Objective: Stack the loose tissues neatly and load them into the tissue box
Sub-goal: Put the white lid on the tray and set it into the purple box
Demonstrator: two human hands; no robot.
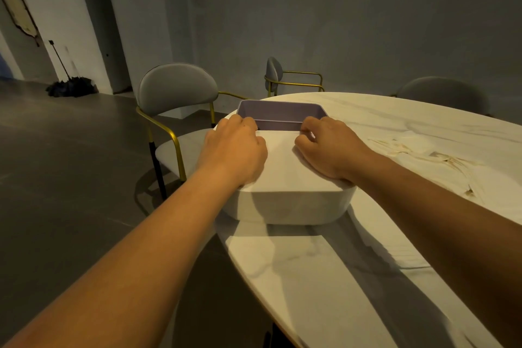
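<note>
A white rounded tissue box (291, 206) stands at the left end of the table. My left hand (234, 150) and my right hand (327, 147) both lie on its flat top, fingers curled over the far edge. I cannot tell whether that top is a lid or a tissue layer. Right behind it, touching my fingertips, sits an open purple-grey tray (279, 114) with nothing visible inside. Loose crumpled tissues (423, 161) lie spread on the table to the right of my right hand.
The marble table (367, 291) curves away to the right, and its left edge runs close to the box. A grey chair with gold arms (178, 93) stands left of the table, and two more chairs (274, 70) (443, 93) stand behind. A folded umbrella (70, 87) leans at the far left wall.
</note>
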